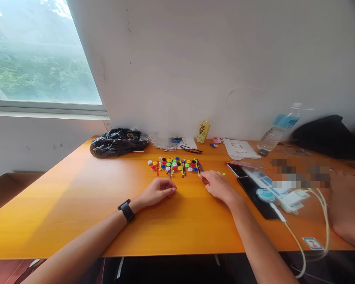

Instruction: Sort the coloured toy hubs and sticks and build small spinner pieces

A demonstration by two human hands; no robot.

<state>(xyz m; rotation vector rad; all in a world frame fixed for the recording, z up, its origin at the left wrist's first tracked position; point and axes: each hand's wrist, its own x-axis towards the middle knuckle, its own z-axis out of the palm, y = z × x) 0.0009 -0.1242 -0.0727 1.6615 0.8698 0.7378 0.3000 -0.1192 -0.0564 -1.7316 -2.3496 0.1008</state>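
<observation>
My left hand (159,191), a black watch (126,210) on its wrist, rests on the table with fingers curled in; nothing shows in it. Beyond it lie small round button-like pieces (168,164) in white, red, yellow, green, blue and black, grouped in clusters. Thin coloured plastic sticks (184,168) with flared ends lie between the clusters. At the right end of this row, my right hand (217,185) has its fingertips closed at the near end of a bundle of sticks (198,165). It appears to pinch one; the fingers partly hide it.
A black plastic bag (116,144) lies at the back left. Along the wall stand a yellow bottle (203,132) and papers (240,148). On the right are a phone (237,170), a white power strip (272,185) with cables, a tilted water bottle (279,130) and another person's limb (347,213).
</observation>
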